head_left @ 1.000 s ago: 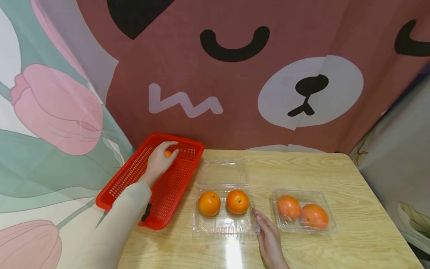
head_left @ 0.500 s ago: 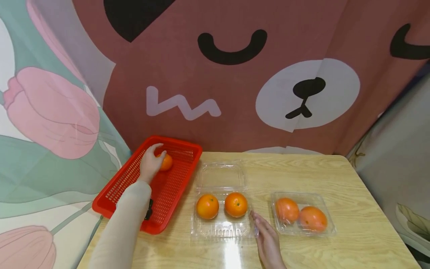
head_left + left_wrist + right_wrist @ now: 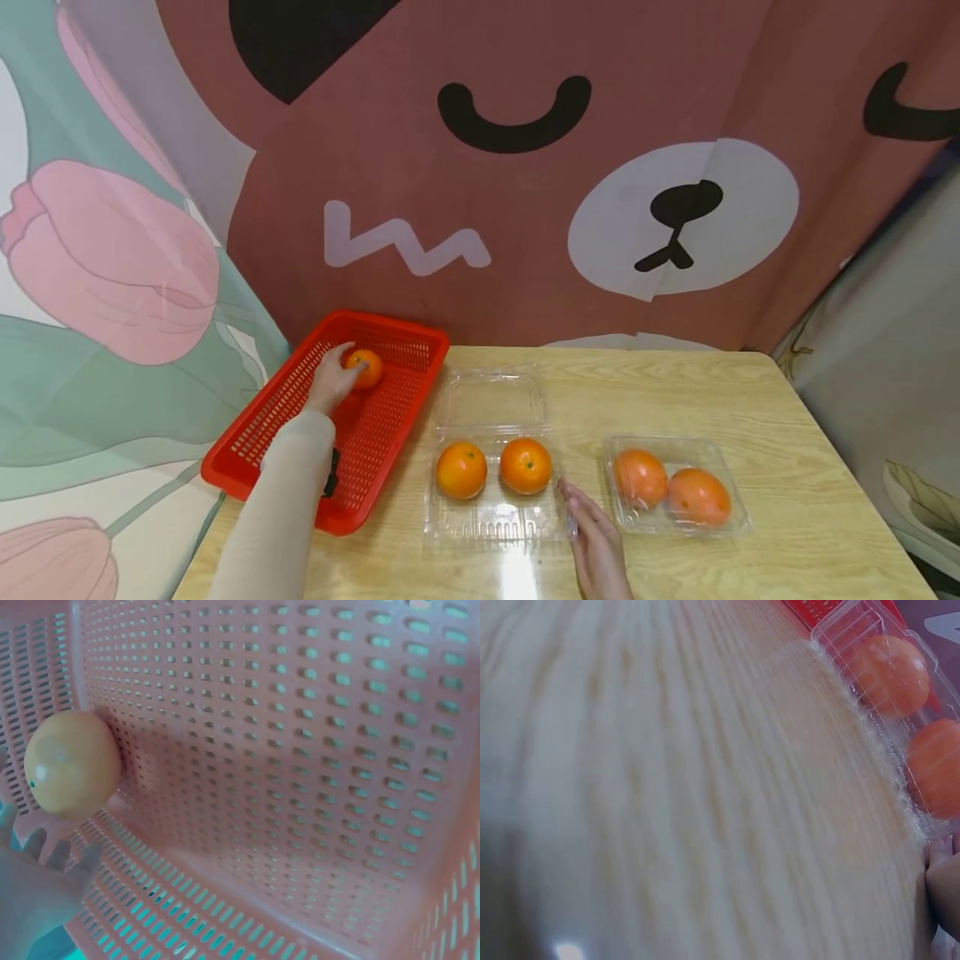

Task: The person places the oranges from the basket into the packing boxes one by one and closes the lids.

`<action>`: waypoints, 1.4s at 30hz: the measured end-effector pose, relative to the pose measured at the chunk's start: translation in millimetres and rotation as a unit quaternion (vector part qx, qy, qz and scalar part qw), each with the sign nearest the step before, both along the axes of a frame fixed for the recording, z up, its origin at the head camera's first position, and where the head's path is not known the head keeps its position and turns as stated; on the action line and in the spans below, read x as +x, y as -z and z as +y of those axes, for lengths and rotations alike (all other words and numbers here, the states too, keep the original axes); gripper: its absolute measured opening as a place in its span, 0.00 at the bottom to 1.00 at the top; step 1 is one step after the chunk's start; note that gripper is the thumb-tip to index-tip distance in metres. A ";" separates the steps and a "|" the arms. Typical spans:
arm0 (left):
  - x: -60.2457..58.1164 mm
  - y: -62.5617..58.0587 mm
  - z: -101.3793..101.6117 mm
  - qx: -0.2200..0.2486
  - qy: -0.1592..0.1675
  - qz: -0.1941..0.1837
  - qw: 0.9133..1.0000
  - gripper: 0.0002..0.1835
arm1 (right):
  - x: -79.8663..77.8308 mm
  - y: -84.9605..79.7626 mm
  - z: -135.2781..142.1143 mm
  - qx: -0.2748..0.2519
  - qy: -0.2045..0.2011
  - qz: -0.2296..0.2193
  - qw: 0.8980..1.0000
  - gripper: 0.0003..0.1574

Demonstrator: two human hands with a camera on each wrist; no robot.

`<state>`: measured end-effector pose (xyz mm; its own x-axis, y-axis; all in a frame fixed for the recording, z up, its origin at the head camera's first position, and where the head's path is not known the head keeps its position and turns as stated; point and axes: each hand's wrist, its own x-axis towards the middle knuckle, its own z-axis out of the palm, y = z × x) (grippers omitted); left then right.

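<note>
My left hand reaches into the red basket, right at an orange near its far end. Thumb and fingers lie on either side of the orange in the head view. In the left wrist view, spread fingers show just below the orange. At the right side of an open clear plastic clamshell box, my right hand touches the rim with extended fingers. Two oranges sit side by side in that box, one on the left and one on the right.
A closed clear box with two reddish-orange fruits stands right of my right hand on the wooden table. The clamshell's raised lid leans out toward the back. Behind the table hangs a printed bear curtain.
My left hand has drawn back from the basket's far end and settled around the orange, its thumb coming over it. The right hand stays at the box's rim. The head view has tilted slightly upward.
</note>
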<state>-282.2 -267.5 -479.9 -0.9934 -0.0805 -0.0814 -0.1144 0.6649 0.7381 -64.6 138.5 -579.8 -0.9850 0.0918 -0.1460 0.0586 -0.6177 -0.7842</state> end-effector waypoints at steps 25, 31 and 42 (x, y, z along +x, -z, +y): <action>6.5 6.5 5.6 0.004 0.069 -0.019 0.997 0.37 | 0.9 -1.1 -0.2 0.008 0.002 -0.010 1.000 0.14; 10.9 5.7 6.8 -0.021 0.059 -0.043 0.997 0.37 | 0.4 -0.2 -0.2 0.008 0.006 -0.020 1.000 0.14; 15.1 -3.4 10.8 -0.082 0.081 -0.037 0.993 0.36 | -0.6 -0.5 0.2 0.019 0.014 -0.026 0.999 0.13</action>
